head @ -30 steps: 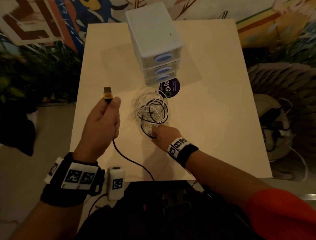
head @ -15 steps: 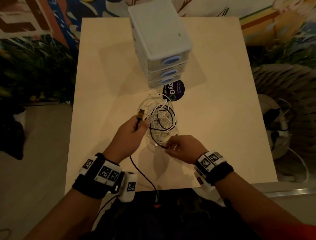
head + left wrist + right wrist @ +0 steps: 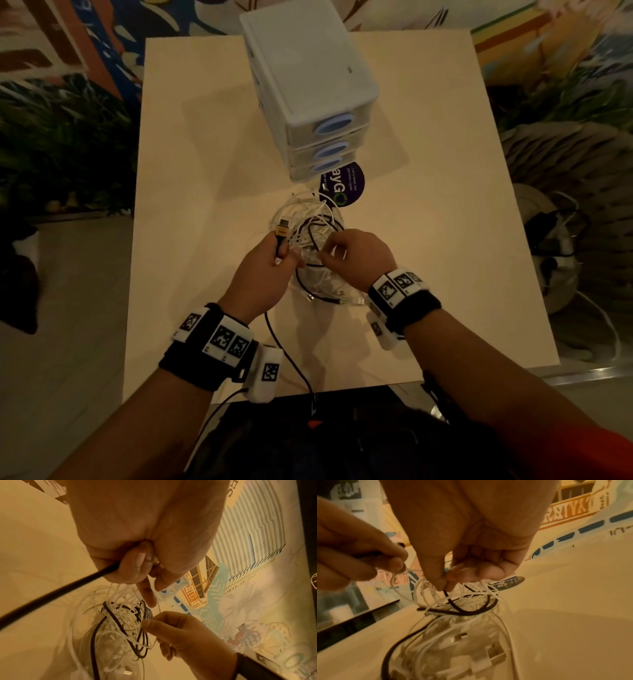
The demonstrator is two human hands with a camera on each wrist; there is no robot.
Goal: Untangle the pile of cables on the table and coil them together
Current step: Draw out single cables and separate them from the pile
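A tangle of white and black cables [image 3: 313, 240] lies mid-table, just in front of the drawer unit. My left hand [image 3: 274, 263] grips a thick black cable [image 3: 291, 359] near its yellow-and-black plug [image 3: 282, 229], which sticks up beyond the fist; the cable trails back over the near table edge. In the left wrist view that black cable [image 3: 56, 595] leaves the curled fingers. My right hand [image 3: 356, 250] sits over the pile's right side, thumb and forefinger pinching a thin black cable [image 3: 452, 601] among white loops [image 3: 426, 589]. White USB plugs [image 3: 494, 654] lie loose below.
A white three-drawer unit [image 3: 308, 85] stands at the back centre of the beige table [image 3: 445, 240]. A dark round sticker [image 3: 346, 185] lies in front of it. More cables and a wicker object [image 3: 561, 240] sit on the floor at right. Plants border the left.
My left hand carried the plug from the table's left in to the pile. My right hand rose from the pile's near edge onto its right side and pinched a strand.
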